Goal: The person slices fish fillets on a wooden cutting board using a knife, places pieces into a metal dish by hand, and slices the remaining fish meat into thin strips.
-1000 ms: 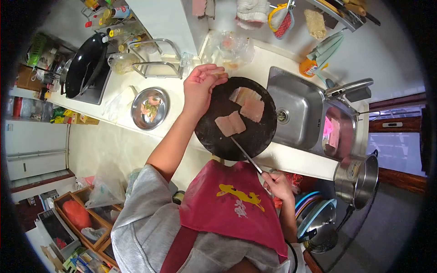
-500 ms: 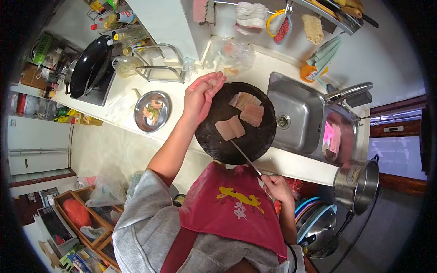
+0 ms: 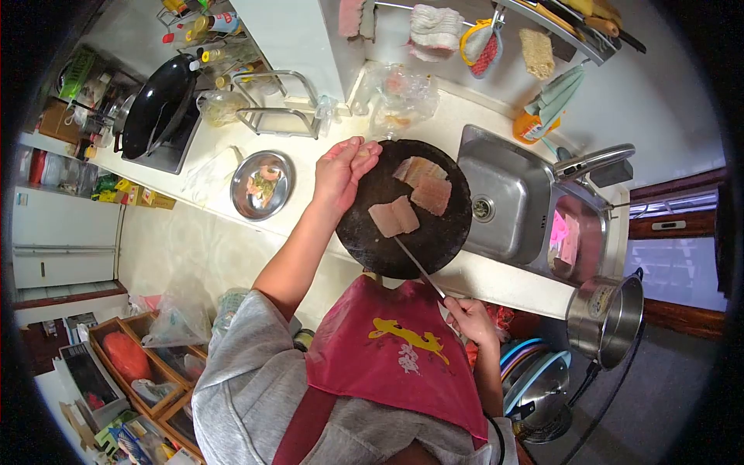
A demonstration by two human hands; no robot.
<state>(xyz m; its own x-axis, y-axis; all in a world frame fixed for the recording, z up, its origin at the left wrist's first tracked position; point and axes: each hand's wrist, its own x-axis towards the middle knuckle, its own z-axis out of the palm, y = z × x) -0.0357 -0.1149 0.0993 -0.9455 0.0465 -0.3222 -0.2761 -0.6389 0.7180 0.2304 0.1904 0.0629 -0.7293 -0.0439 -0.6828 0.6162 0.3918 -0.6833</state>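
Pale pink pieces of meat or fish lie on a round dark board (image 3: 364, 240): one piece (image 3: 394, 216) near the middle, others (image 3: 431, 194) towards its upper right. My right hand (image 3: 470, 319) is closed round the handle of a long thin knife (image 3: 419, 267), whose tip is at the lower edge of the middle piece. Over the board's upper left edge is my left hand (image 3: 345, 169), its fingers curled together; what they hold, if anything, is too small to name. A steel bowl (image 3: 262, 185) with pinkish pieces and something greenish stands left of that hand.
Right of the board is a steel sink (image 3: 504, 194) with a faucet (image 3: 595, 160). A steel pot (image 3: 604, 322) stands at the lower right. Plastic bags (image 3: 399, 97) and a metal rack (image 3: 279, 120) are behind. A black wok (image 3: 160, 106) is at the far left.
The fingers of my left hand have drawn closer together, and the hand is slightly lower in view. The knife tip stays by the middle piece. The view has shifted a little.
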